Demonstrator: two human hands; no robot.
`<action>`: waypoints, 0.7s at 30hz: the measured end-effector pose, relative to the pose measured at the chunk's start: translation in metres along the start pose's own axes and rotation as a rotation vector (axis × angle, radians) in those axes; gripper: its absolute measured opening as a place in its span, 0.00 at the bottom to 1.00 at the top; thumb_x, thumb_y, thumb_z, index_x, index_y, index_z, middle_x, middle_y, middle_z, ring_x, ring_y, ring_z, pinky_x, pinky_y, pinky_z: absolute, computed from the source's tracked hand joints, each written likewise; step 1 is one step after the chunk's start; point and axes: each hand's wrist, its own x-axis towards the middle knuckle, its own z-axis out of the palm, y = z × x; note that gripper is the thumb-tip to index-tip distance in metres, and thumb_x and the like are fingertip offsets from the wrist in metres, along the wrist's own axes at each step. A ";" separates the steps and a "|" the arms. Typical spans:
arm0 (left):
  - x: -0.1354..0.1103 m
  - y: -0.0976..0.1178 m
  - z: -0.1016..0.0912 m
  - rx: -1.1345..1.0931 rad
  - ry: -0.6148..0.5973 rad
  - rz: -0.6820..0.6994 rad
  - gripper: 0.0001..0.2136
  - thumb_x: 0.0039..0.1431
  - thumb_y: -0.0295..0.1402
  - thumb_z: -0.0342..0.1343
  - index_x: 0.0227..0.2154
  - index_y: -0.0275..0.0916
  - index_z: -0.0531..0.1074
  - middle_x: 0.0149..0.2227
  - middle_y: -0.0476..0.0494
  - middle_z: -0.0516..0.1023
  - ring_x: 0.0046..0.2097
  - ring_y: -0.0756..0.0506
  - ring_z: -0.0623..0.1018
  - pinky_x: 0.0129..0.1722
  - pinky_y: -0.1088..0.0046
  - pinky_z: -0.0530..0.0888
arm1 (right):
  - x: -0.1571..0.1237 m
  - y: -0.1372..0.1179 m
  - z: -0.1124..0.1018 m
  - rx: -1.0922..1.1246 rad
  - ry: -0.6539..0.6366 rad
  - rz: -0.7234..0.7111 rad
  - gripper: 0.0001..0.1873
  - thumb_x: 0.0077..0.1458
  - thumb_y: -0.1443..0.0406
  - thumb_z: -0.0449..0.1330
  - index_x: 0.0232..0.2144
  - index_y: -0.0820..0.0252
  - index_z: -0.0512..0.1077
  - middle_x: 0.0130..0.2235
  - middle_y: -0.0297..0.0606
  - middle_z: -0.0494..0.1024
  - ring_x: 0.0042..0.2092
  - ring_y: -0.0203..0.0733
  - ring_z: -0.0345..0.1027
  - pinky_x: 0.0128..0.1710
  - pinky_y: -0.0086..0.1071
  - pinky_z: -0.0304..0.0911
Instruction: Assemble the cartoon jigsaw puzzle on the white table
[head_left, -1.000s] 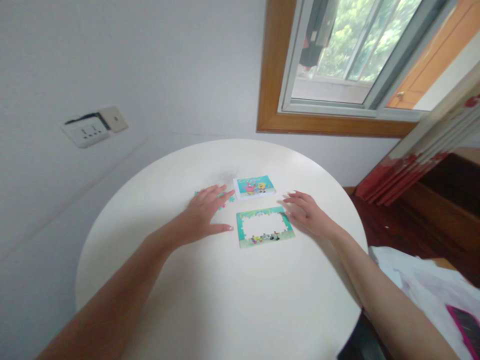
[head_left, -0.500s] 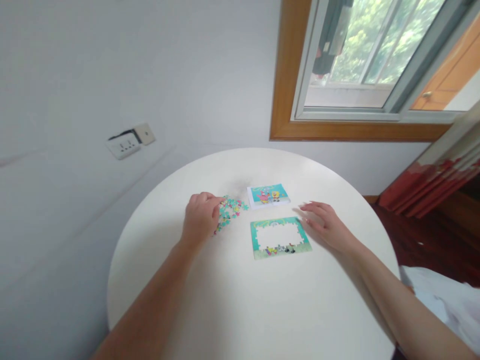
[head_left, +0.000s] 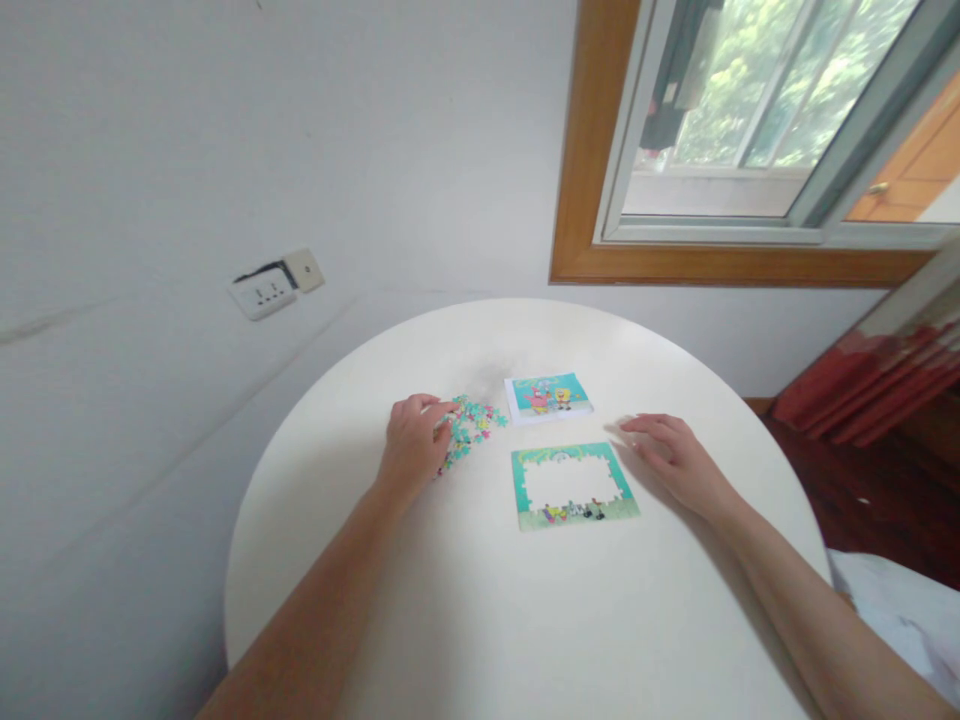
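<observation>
Jigsaw pieces [head_left: 474, 420], mostly teal with pink and yellow bits, lie in a loose heap on the white round table. My left hand [head_left: 418, 435] rests at the heap's left side, thumb and forefinger apart, with no piece visible between them. Right of the heap, the puzzle's border frame [head_left: 529, 516] lies flat, its middle showing white. Behind it is a box with a cartoon picture [head_left: 551, 396]. Off the frame's upper right corner, my right hand [head_left: 670, 455] hovers low or rests, fingers stretched and holding nothing.
The table [head_left: 480, 620] stands close to a pale wall with a socket [head_left: 264, 292]. A wood-framed window [head_left: 571, 150] is behind it. A red and cream curtain [head_left: 847, 385] hangs at the right, with white cloth [head_left: 892, 605] below.
The whole view has shifted slightly, so everything sits a little further right and lower. Both hands keep nearly the same places by the pieces and the frame.
</observation>
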 end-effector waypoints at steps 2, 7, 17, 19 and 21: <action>0.000 0.001 0.002 0.017 0.010 0.009 0.16 0.60 0.31 0.48 0.45 0.41 0.78 0.45 0.38 0.71 0.49 0.38 0.70 0.54 0.56 0.66 | 0.001 0.000 0.000 0.015 -0.002 0.006 0.13 0.59 0.59 0.55 0.43 0.52 0.76 0.47 0.42 0.78 0.52 0.52 0.68 0.54 0.49 0.62; 0.000 -0.002 0.004 0.034 -0.012 0.001 0.16 0.60 0.31 0.49 0.47 0.43 0.77 0.47 0.39 0.71 0.51 0.38 0.69 0.55 0.56 0.66 | 0.002 -0.002 -0.002 0.038 -0.014 0.046 0.12 0.59 0.59 0.56 0.42 0.52 0.76 0.47 0.40 0.78 0.52 0.50 0.68 0.55 0.47 0.61; -0.005 -0.005 -0.001 -0.015 -0.027 -0.006 0.16 0.60 0.30 0.49 0.46 0.44 0.77 0.48 0.40 0.72 0.52 0.39 0.70 0.58 0.54 0.66 | 0.002 0.002 -0.005 0.065 0.011 0.101 0.13 0.60 0.57 0.55 0.38 0.53 0.77 0.43 0.40 0.80 0.48 0.50 0.70 0.51 0.46 0.63; -0.006 -0.004 0.003 -0.018 -0.047 0.062 0.17 0.61 0.31 0.49 0.50 0.43 0.75 0.52 0.39 0.72 0.55 0.38 0.69 0.59 0.54 0.66 | 0.002 0.002 -0.005 0.080 0.014 0.104 0.12 0.60 0.57 0.56 0.38 0.53 0.77 0.43 0.40 0.80 0.48 0.50 0.70 0.50 0.46 0.64; -0.008 -0.003 0.008 -0.023 -0.082 0.123 0.19 0.63 0.32 0.49 0.55 0.41 0.71 0.57 0.37 0.70 0.58 0.38 0.68 0.61 0.54 0.64 | 0.002 0.001 -0.005 0.088 0.023 0.107 0.13 0.59 0.56 0.56 0.38 0.52 0.77 0.43 0.41 0.80 0.47 0.50 0.70 0.49 0.45 0.65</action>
